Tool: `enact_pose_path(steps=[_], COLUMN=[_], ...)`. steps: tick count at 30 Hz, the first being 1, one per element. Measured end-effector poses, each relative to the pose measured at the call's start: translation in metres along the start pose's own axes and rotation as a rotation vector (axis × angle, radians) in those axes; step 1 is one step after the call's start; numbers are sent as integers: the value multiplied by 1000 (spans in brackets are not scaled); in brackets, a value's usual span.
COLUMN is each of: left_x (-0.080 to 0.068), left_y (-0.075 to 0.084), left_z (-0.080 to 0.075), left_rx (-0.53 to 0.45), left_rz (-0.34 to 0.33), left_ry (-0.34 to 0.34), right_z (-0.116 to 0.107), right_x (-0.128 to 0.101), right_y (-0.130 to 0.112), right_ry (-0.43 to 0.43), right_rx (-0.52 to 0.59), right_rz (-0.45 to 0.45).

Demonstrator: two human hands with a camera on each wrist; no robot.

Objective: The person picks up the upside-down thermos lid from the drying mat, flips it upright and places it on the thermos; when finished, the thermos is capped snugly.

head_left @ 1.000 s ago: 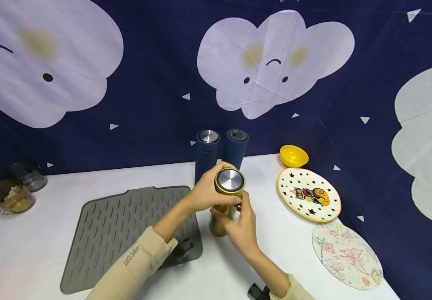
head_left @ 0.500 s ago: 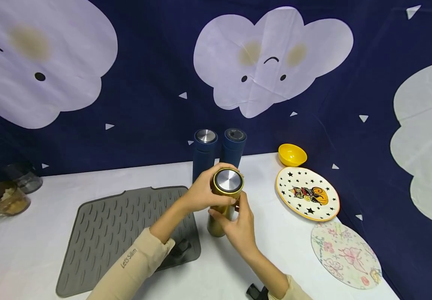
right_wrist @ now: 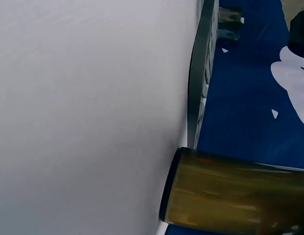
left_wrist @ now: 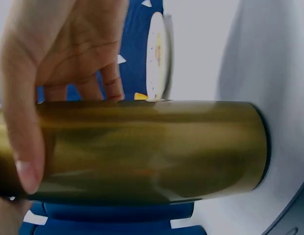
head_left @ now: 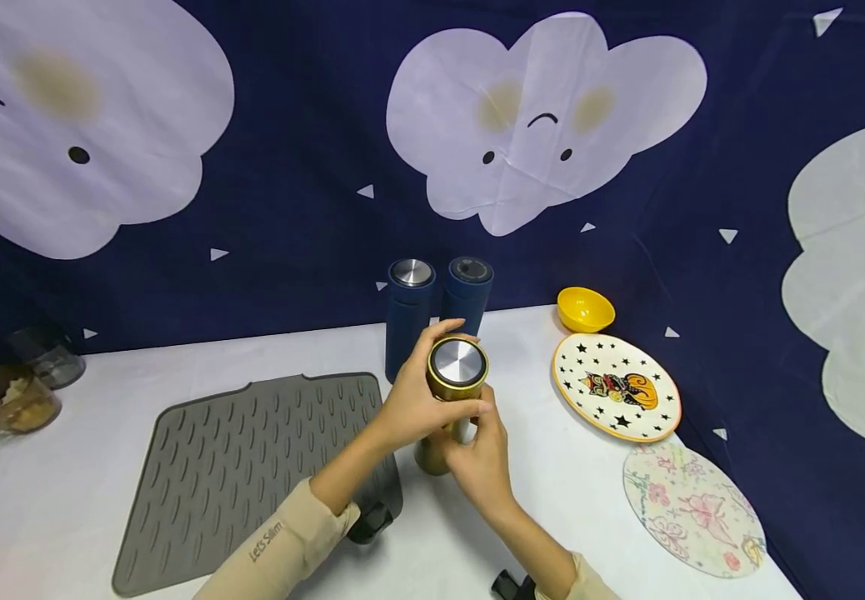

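Note:
A gold thermos flask (head_left: 457, 386) with a steel-topped lid stands upright, its base on the white table. My left hand (head_left: 412, 404) curves around its upper part near the lid, thumb across the front and fingers behind; one fingertip sticks up past the lid's far side. Lower on the flask, my right hand (head_left: 481, 458) grips the body. In the left wrist view, the right hand (left_wrist: 88, 58) lays its thumb over the gold wall (left_wrist: 156, 152). The right wrist view shows only the flask's lower end (right_wrist: 235, 193), not the right hand.
Two navy flasks (head_left: 407, 321) stand close behind. A grey ridged mat (head_left: 237, 467) lies left, with brownish glass bowls (head_left: 31, 408) beyond. On the right are a yellow bowl (head_left: 586, 310), a star-patterned plate (head_left: 616, 387) and a round floral mat (head_left: 695, 510). A cloud-print cloth hangs behind.
My left hand has turned around the flask's top; a finger now extends past the lid and the wrist has shifted right. My right hand and the flask have hardly moved.

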State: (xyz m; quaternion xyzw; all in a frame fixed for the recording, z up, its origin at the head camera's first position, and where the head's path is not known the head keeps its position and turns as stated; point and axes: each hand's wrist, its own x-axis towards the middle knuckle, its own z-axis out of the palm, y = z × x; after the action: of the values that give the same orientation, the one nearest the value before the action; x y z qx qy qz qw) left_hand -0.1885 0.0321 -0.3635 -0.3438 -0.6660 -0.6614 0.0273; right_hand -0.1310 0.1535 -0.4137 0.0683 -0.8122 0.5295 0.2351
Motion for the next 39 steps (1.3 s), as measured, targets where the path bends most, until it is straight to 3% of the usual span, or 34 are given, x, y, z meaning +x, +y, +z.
enact_pose_path(steps=[4, 11, 19, 21, 23, 29, 31, 34, 39], left_x=[-3, -4, -5, -6, -6, 9, 17, 23, 17], left_y=[-3, -4, 0, 0, 1, 0, -2, -4, -2], left_z=[11, 26, 37, 36, 29, -12, -20, -20, -3], left_rx=[106, 210, 244, 256, 216, -114, -169, -131, -11], left_rz=[2, 31, 15, 3, -11, -29, -37, -39, -49], left_ry=[148, 330, 447, 427, 337, -130, -229, -239, -18], right_z=[1, 3, 5, 5, 5, 3, 2, 1, -1], right_x=[-2, -5, -7, -7, -6, 0, 2, 3, 2], right_y=[1, 4, 5, 5, 4, 1, 1, 1, 2], right_ry=[27, 74, 88, 87, 80, 12, -7, -19, -9], right_rx=[-40, -90, -73, -76, -75, -24, -9, -9, -21], right_rz=[4, -41, -56, -53, -46, -19, -5, 13, 6])
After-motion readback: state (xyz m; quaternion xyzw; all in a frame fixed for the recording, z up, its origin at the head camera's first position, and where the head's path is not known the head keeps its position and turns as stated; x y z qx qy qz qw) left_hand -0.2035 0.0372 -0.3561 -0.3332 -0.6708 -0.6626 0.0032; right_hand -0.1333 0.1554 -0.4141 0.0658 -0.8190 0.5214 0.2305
